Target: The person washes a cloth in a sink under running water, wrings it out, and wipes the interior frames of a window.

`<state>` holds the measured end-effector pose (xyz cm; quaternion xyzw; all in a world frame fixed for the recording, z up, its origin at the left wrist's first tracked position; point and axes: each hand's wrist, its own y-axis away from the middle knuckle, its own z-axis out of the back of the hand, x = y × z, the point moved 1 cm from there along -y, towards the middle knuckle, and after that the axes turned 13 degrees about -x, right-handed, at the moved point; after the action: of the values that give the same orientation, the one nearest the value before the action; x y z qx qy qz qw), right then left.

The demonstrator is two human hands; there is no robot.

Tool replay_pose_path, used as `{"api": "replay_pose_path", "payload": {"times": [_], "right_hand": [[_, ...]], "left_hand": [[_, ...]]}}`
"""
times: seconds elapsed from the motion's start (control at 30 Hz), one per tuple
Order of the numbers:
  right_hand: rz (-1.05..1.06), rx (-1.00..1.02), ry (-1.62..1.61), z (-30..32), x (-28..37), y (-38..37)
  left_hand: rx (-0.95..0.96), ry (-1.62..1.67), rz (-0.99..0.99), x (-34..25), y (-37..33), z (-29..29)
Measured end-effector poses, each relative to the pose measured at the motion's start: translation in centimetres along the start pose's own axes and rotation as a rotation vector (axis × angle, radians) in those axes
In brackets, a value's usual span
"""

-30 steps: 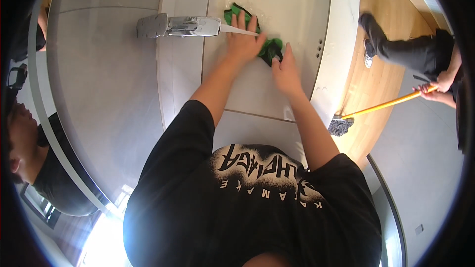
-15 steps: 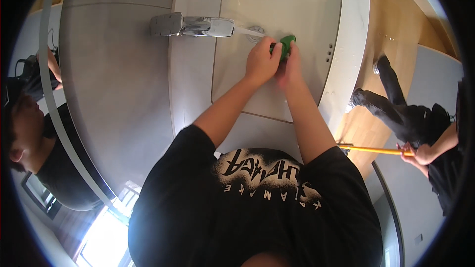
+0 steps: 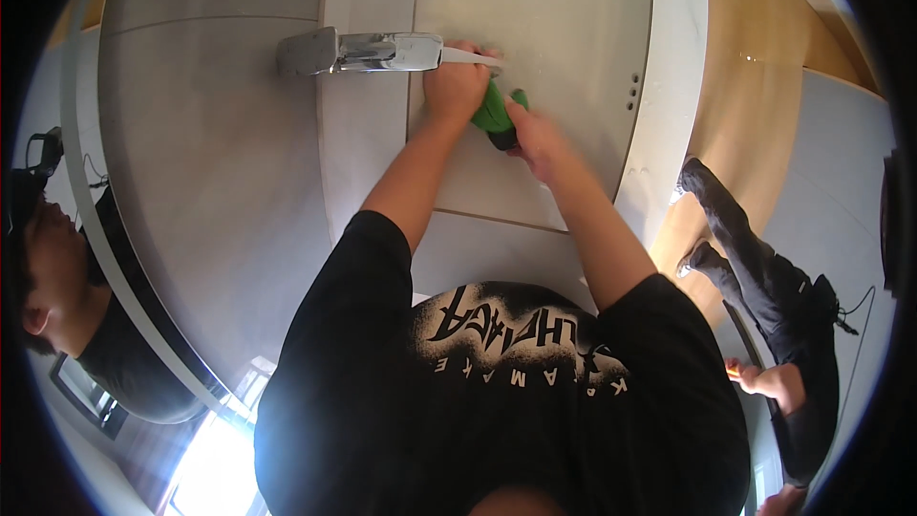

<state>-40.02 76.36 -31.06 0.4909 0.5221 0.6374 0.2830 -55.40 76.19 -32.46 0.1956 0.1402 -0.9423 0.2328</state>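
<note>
The faucet (image 3: 358,51) is polished, shiny metal, and the washbasin (image 3: 573,10) looks like smooth, glossy white ceramic. The green cloth (image 3: 495,117) is soft, matt fabric; the floor (image 3: 740,86) is smooth, light wood with a slight sheen.

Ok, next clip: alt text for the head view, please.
Both hands, left hand and right hand, grip a green cloth over a white sink, beside a chrome tap. Another person stands at right.

Grey tiled wall (image 3: 191,153), wooden floor (image 3: 745,105), bright window (image 3: 220,459) at lower left.
</note>
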Motion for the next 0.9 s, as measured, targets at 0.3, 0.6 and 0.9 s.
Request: {"api": "replay_pose_path", "payload": {"times": [0.3, 0.6, 0.9], "right_hand": [[0.472, -0.474, -0.422, 1.7, -2.5, -2.1], [0.101, -0.248, -0.617, 0.8, -0.5, -1.1], [0.182, 0.425, -1.128, 2.2, -2.4, -5.3]], "left_hand": [[0.097, -0.214, -0.209, -2.5, 3.3, -6.7], [0.396, -0.158, -0.012, -4.2, -0.8, -4.8], [0.058, 0.273, -0.065, -12.3, 5.3, 3.7]]}}
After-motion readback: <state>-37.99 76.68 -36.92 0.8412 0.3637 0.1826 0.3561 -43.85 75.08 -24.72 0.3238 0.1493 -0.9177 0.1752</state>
